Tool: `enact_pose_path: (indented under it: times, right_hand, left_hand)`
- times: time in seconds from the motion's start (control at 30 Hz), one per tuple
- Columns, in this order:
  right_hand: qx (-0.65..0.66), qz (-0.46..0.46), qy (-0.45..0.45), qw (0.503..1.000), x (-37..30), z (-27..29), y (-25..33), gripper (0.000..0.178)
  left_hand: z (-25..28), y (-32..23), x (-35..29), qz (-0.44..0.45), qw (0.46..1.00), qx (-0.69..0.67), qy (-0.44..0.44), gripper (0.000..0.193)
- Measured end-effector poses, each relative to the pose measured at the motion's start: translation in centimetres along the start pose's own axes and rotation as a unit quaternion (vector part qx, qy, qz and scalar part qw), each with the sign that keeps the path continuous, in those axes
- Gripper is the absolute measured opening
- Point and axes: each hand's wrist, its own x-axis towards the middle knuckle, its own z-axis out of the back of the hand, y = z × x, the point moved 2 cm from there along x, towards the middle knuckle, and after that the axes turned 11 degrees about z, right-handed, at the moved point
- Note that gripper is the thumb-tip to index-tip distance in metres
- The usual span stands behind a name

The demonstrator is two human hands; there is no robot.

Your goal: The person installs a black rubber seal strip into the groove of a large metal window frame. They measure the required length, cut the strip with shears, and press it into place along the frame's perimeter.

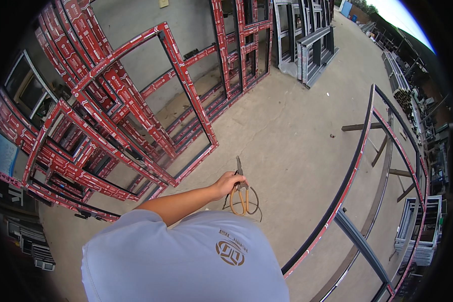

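My left hand (228, 184) is in front of me, its arm coming out of a light grey-blue short sleeve. Its fingers are closed round the middle of a pair of scissors (239, 171). The dark blades point away from me, and the yellow-orange handle loops hang below the fingers. A thin black strip (259, 201) curls in a loop beside the handles; whether the hand also grips it I cannot make out. My right hand is out of sight. The nearest large thing to my left hand is a frame wrapped in red printed film (191, 100), leaning at the left.
More red-filmed frames (231, 55) lean along the wall. Grey frames (314, 55) stand farther back. On the right, a large dark frame (355, 173) lies raised on supports with bars (360, 127). Silver-grey frames (420, 226) stack beyond it. Concrete floor (282, 136) runs between.
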Motion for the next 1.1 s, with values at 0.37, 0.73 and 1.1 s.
enact_pose_path:
  times: [0.37,0.73,1.1]
  right_hand:
    - [-0.004,-0.005,0.028,1.000,-1.3,2.8,-9.5,0.018]
    - [0.036,-0.025,0.010,0.999,-6.1,5.8,-19.3,0.027]
    - [0.121,-0.103,-0.135,0.978,-9.2,2.8,-7.7,0.034]
  left_hand:
    - [0.7,-0.2,0.0,-0.003,1.000,0.006,-0.012,0.035]
    - [0.8,-1.4,0.0,0.008,0.999,0.029,0.012,0.037]
    - [1.7,-0.8,0.7,0.038,0.999,-0.030,-0.024,0.034]
